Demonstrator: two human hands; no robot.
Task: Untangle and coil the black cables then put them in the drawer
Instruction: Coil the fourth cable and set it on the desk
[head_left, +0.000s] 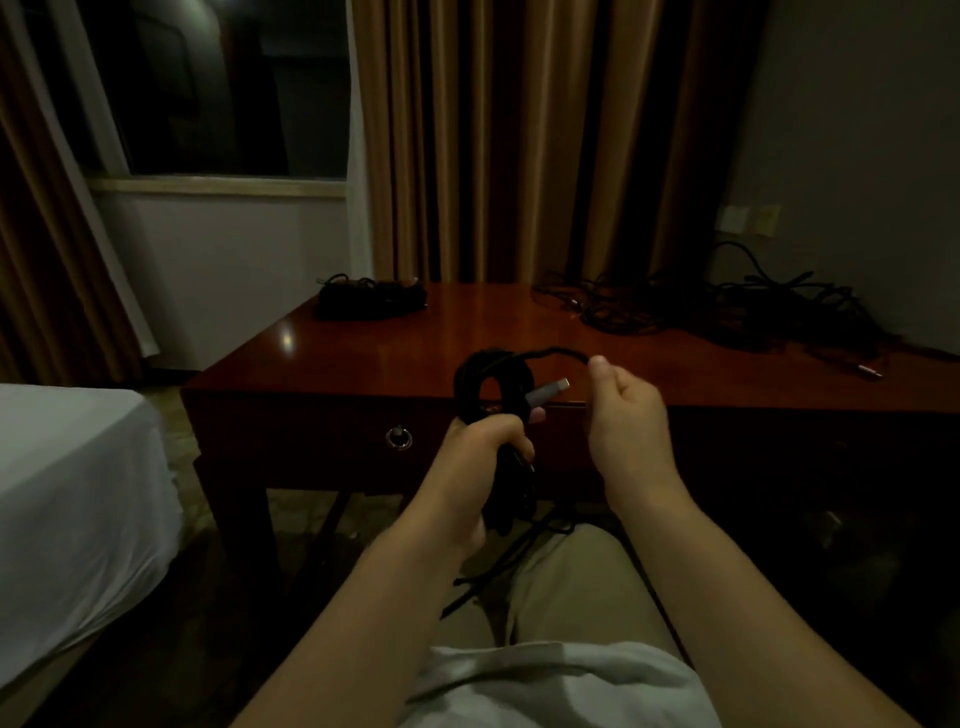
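The head view looks down at a dim room. The left hand (480, 457) has its grip wrapped tight round the waist of a black coil (493, 379), which stands upright in front of the tabletop (467, 332) edge, with slack hanging below the fist toward the person's lap. The right hand (623, 410) pinches the free strand (550, 353) between thumb and fingertips, just beside the top of the coil. A silver plug (549, 391) sticks out through the loop between the two hands.

A finished bundle (371, 299) lies at the far left of the tabletop. A tangled pile (727, 306) sprawls over the far right corner, well apart from it, with one loose connector (870, 371) near the front edge. The drawer (332, 436), with its ring pull (399, 439), looks closed beneath the tabletop.

As a judgement, the winding is the risk here. If the left grip loosens as the next turn is laid on, the loops could spring apart and fall with the hanging slack. The plug poking through the middle could catch the strand and make a new knot. The slack below may also snag on the knee or the tabletop leg. The pile remains untouched, so much of the task is left, and the drawer must be opened with a hand that is now busy.

No brand, label or writing can be read anywhere; the light is too low.
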